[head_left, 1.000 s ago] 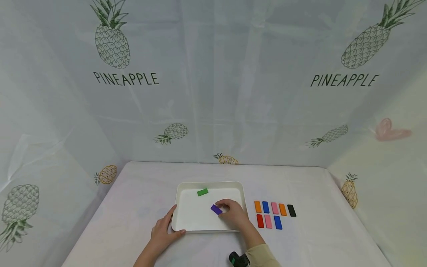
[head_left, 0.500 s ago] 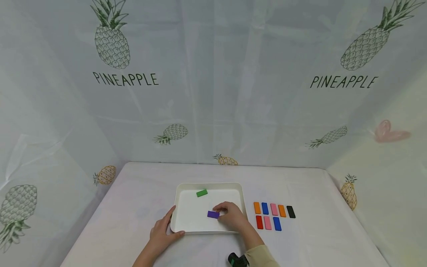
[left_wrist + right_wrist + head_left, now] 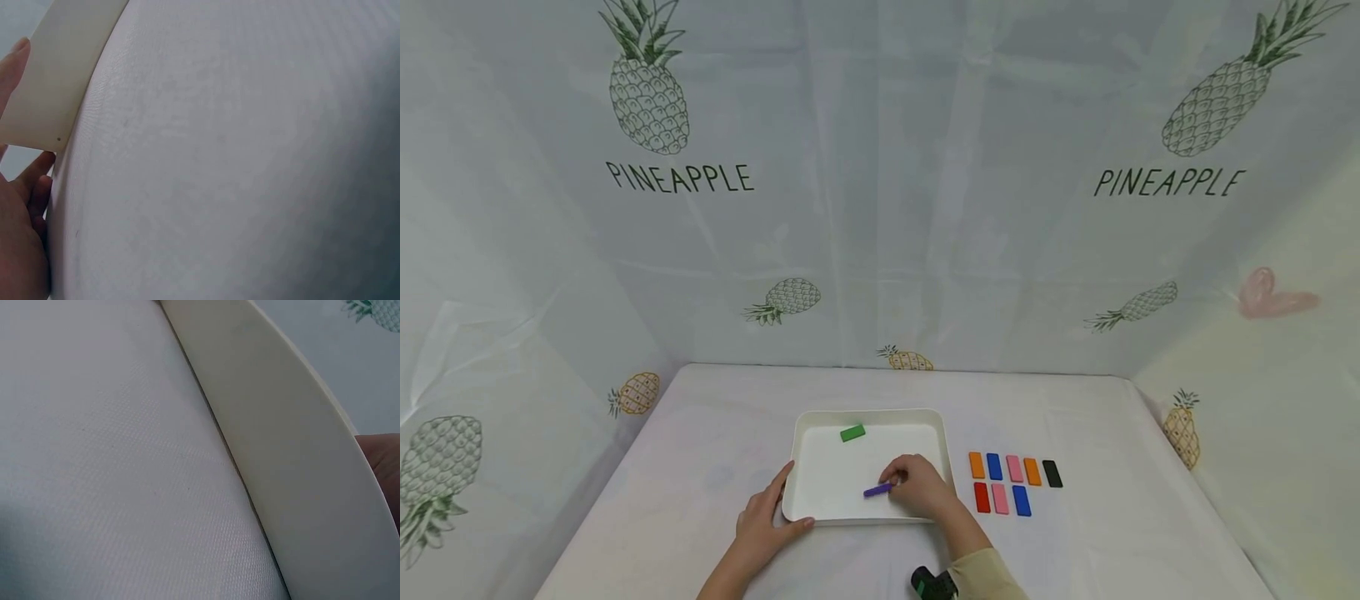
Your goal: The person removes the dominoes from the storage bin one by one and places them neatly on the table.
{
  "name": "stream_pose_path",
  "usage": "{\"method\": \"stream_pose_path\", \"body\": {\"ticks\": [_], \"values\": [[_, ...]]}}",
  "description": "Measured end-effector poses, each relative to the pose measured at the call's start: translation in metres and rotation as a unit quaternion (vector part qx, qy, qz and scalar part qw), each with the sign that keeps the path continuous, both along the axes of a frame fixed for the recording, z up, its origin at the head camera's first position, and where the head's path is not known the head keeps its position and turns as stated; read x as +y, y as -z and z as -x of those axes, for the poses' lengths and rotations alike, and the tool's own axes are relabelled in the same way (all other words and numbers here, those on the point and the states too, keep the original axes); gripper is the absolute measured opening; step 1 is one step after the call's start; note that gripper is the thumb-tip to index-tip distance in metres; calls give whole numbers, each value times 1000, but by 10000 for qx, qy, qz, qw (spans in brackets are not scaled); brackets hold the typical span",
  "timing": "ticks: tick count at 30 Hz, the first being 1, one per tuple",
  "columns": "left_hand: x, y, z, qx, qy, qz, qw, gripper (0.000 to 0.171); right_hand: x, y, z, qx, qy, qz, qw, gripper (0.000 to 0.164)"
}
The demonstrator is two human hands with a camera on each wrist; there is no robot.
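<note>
My right hand [image 3: 917, 486] reaches over the white tray [image 3: 829, 493] and pinches a purple domino [image 3: 877, 491] between thumb and fingertips. Its narrow side faces up, and its left end sticks out of the grip, low over the tray floor. A green domino [image 3: 852, 433] lies at a slant near the tray's back wall. At the front left corner my left hand [image 3: 763, 522] holds the tray, fingers along the left side and thumb [image 3: 14, 69] against the front wall. In the right wrist view the tray wall [image 3: 281, 425] hides most of the right hand.
Right of the tray, several dominoes lie in two rows on the white cloth [image 3: 1112, 467]: orange, blue, pink and a black one [image 3: 1052, 473] behind, a red one [image 3: 982, 497], pink and blue in front. A pineapple-print curtain [image 3: 880, 208] encloses the table.
The purple domino has moved slightly left and toward the front. It has turned in the right hand's fingers from showing its broad face to its narrow side. The left hand stays at the tray.
</note>
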State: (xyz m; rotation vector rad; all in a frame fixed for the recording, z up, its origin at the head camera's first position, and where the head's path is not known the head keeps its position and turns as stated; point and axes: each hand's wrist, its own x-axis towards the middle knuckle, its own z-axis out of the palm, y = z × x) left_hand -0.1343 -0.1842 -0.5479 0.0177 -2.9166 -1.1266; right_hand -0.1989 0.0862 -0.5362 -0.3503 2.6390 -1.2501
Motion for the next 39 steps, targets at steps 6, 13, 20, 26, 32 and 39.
{"method": "stream_pose_path", "body": {"ticks": [6,13,20,26,32,39], "values": [[2,0,1,34,33,19,10000,93,2,-1,1,124,-53,-66,9999,19],[3,2,1,-21,45,56,10000,93,7,-5,0,-109,197,546,9983,8],[2,1,0,38,77,80,9999,93,15,-22,-10,-88,595,1635,9847,14],[2,0,0,97,101,86,9999,92,22,-42,-25,-224,941,2585,9612,30],[2,-1,0,82,114,99,9999,92,28,-51,-37,-770,1176,3513,9257,30],[2,-1,0,26,79,69,9999,93,41,-52,-44,-998,1440,3748,9104,29]]}}
